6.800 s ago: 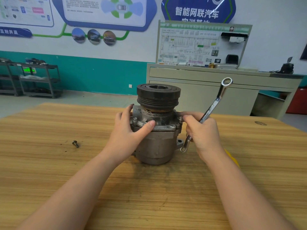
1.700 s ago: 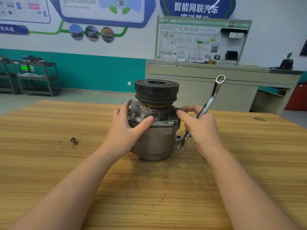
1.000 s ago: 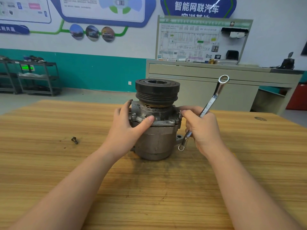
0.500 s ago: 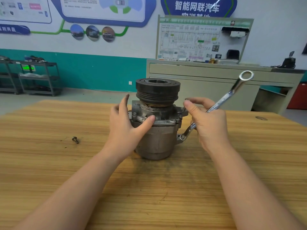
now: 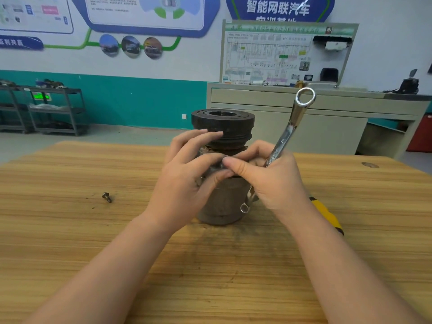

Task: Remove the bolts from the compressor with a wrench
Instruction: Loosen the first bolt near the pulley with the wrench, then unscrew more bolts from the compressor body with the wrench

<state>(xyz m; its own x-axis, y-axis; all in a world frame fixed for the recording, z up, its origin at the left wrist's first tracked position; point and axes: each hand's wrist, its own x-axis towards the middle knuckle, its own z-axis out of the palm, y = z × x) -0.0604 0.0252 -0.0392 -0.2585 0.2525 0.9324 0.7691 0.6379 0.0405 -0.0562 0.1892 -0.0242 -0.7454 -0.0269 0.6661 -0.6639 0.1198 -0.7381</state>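
The left hand wraps the front of the grey metal compressor with its black grooved pulley on top, which stands upright on the wooden-plank table. Its thumb curls across the body just below the flange, and its fingers lie nearly straight, pointing right across the neck under the pulley. The right hand meets it from the other side: its thumb and forefinger come together at the compressor's upper rim, fingertip against the left hand's fingertips, pinching at something there too hidden to name. The remaining fingers of this hand curl round the shank of a chrome double-ring wrench. The wrench slants up and to the right from the fist, 1 ring end high above the knuckles and clear of the pulley; the other ring end pokes out below the palm, just beside the compressor's lower body.

Both hands cover the flange, so the bolts there cannot be seen.

Well to the left of the left hand, 1 small dark loose bolt lies on the table. Behind the right forearm, a yellow object shows on the table, mostly hidden by the arm. Beyond the table stand a beige cabinet and, far left, a grey metal shelf rack.
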